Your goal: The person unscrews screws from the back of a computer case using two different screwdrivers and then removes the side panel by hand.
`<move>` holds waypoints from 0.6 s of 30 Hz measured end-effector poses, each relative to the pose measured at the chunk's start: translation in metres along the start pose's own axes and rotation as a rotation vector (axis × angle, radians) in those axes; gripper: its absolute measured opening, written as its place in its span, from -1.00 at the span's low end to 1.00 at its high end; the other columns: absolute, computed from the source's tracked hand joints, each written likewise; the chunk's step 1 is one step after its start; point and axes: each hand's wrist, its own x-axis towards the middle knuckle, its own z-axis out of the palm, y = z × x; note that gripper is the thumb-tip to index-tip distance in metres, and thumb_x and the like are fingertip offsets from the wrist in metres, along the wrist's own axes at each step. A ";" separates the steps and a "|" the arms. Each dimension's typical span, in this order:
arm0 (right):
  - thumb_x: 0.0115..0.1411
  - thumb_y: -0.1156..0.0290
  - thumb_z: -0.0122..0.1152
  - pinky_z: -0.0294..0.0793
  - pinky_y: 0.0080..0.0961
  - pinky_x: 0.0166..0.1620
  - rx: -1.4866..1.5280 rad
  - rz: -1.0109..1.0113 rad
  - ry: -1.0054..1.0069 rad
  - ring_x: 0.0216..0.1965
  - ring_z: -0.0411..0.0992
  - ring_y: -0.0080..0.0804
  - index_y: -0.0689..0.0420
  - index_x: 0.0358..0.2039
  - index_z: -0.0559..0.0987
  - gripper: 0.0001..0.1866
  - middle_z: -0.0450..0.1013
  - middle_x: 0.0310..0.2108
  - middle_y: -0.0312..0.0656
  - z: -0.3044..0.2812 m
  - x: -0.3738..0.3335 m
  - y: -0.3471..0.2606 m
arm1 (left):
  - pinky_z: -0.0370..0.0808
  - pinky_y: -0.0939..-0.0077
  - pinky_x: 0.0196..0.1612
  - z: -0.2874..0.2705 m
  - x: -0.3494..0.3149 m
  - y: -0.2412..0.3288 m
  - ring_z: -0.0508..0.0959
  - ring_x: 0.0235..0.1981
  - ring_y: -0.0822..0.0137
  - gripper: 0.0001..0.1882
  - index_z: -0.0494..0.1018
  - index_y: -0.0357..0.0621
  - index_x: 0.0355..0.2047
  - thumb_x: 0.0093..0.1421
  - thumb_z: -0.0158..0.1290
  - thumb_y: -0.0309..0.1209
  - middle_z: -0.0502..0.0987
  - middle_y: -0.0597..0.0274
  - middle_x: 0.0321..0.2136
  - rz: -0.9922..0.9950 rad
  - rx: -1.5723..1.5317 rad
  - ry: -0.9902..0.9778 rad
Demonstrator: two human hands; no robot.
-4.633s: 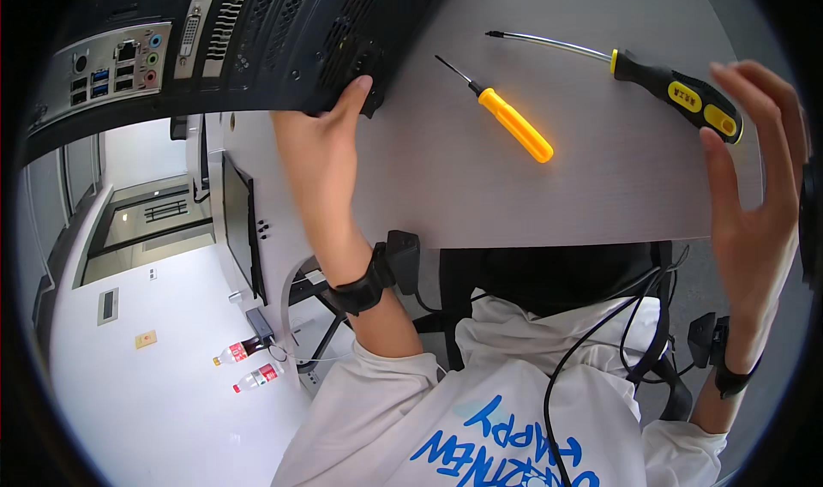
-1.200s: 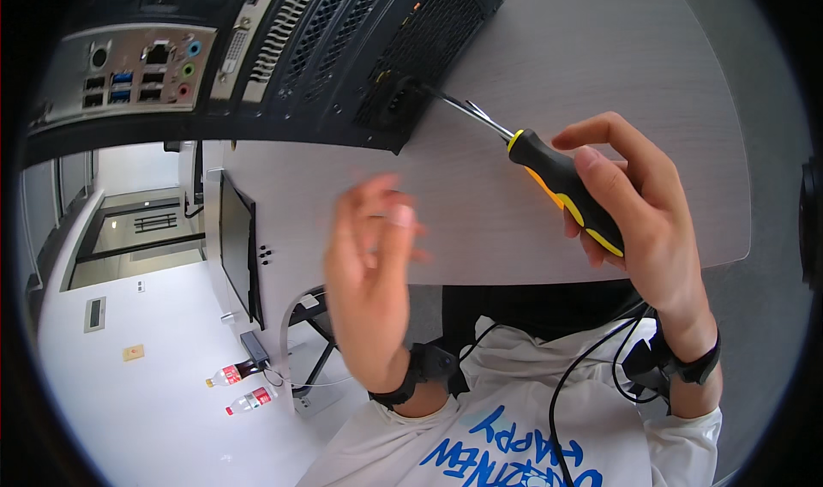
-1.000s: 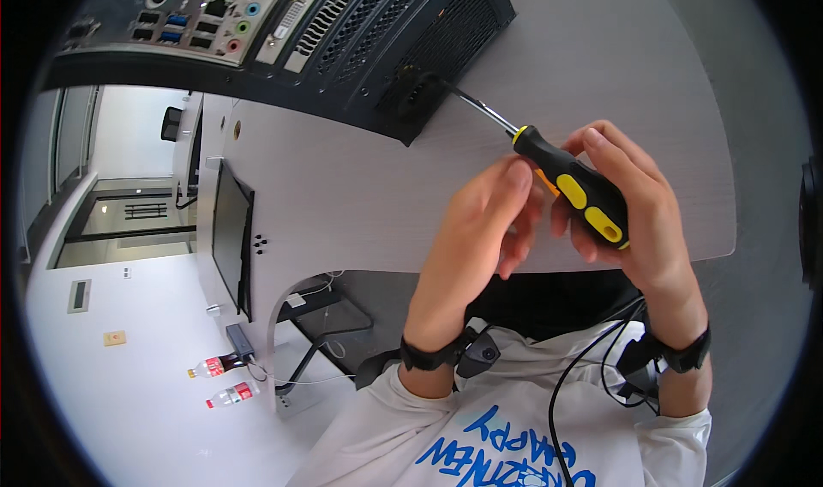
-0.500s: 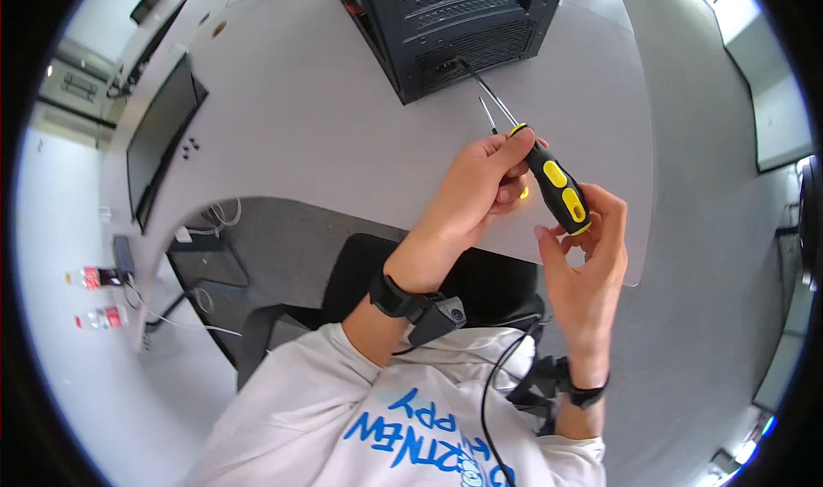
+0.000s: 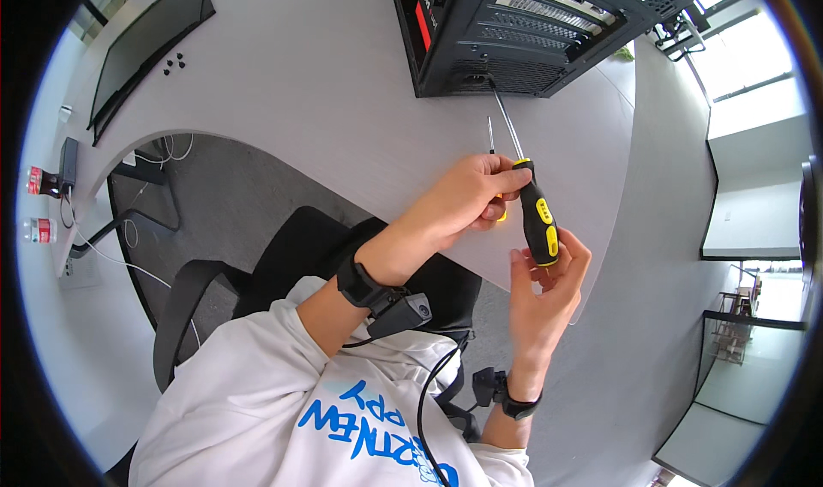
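A black screwdriver with yellow grip patches slants up to the rear of a black computer case. Its long metal shaft ends at the low part of the case's back, by a dark socket. My left hand is closed round the front of the handle, near the shaft. Under that hand a second, thinner screwdriver pokes out, with a bit of yellow showing below the fingers. My right hand curls loosely about the butt of the big handle, fingers against it and thumb a little apart.
Several small black pieces lie on the grey desk near a monitor. Two bottles stand at far left. A black chair is below the curved desk edge, with loose cables beside it.
The whole view has shifted and turned, so the case sits farther right and shows more of its back. Both hands keep their places on the screwdriver, whose tip stays at the case.
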 end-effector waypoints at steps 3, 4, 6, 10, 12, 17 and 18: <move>0.25 0.49 0.17 0.36 -0.66 -0.52 -0.046 0.119 -0.044 -0.62 0.38 -0.60 0.29 -0.13 0.43 -0.78 0.48 -0.53 -0.19 -0.001 0.002 -0.003 | 0.05 0.75 -0.77 0.001 0.000 0.004 0.19 -0.76 0.69 -0.77 0.43 -0.20 -0.26 0.33 0.02 -0.27 0.34 0.45 -0.60 0.013 0.106 0.023; 0.25 0.49 0.17 0.36 -0.66 -0.52 -0.041 0.121 -0.045 -0.62 0.38 -0.60 0.29 -0.13 0.43 -0.78 0.48 -0.53 -0.19 -0.005 0.004 -0.003 | 0.05 0.75 -0.78 0.004 0.000 0.005 0.20 -0.76 0.69 -0.76 0.41 -0.18 -0.29 0.33 0.02 -0.23 0.35 0.45 -0.60 0.024 0.195 0.047; 0.35 0.38 0.04 0.31 -0.68 -0.57 0.135 0.375 -0.205 -0.67 0.36 -0.62 0.29 -0.19 0.46 -0.79 0.48 -0.57 -0.22 -0.015 0.008 0.001 | 0.05 0.75 -0.78 0.009 -0.004 0.009 0.21 -0.77 0.69 -0.74 0.40 -0.17 -0.31 0.33 0.02 -0.21 0.34 0.45 -0.61 -0.010 0.205 0.002; 0.42 0.30 -0.10 0.25 -0.70 -0.60 0.276 0.486 -0.319 -0.69 0.32 -0.66 0.30 -0.22 0.48 -0.70 0.46 -0.61 -0.23 -0.019 0.012 0.008 | 0.08 0.76 -0.77 -0.007 0.001 0.006 0.25 -0.76 0.68 -0.76 0.39 -0.15 -0.33 0.33 0.03 -0.23 0.35 0.43 -0.61 -0.041 0.114 -0.100; 0.35 0.37 0.06 0.29 -0.71 -0.56 0.261 0.446 -0.294 -0.64 0.34 -0.66 0.29 -0.14 0.46 -0.77 0.49 -0.52 -0.18 -0.016 0.010 0.012 | 0.09 0.77 -0.77 -0.008 0.001 0.006 0.26 -0.76 0.68 -0.77 0.39 -0.15 -0.33 0.33 0.03 -0.24 0.35 0.43 -0.61 -0.023 0.151 -0.073; 0.15 0.53 0.29 0.38 -0.70 -0.46 -0.029 0.093 -0.052 -0.52 0.40 -0.58 0.23 -0.01 0.38 -0.59 0.50 -0.30 -0.12 -0.001 0.005 -0.002 | 0.14 0.77 -0.77 -0.001 -0.002 0.003 0.30 -0.74 0.66 -0.79 0.38 -0.16 -0.34 0.33 0.03 -0.28 0.36 0.44 -0.63 -0.008 0.185 0.007; 0.16 0.54 0.27 0.37 -0.70 -0.46 -0.129 0.022 -0.038 -0.53 0.39 -0.58 0.23 -0.01 0.39 -0.61 0.50 -0.33 -0.13 0.001 0.006 0.000 | 0.15 0.77 -0.76 -0.001 -0.002 0.004 0.31 -0.74 0.66 -0.77 0.38 -0.17 -0.34 0.34 0.02 -0.26 0.37 0.43 -0.63 0.004 0.198 0.004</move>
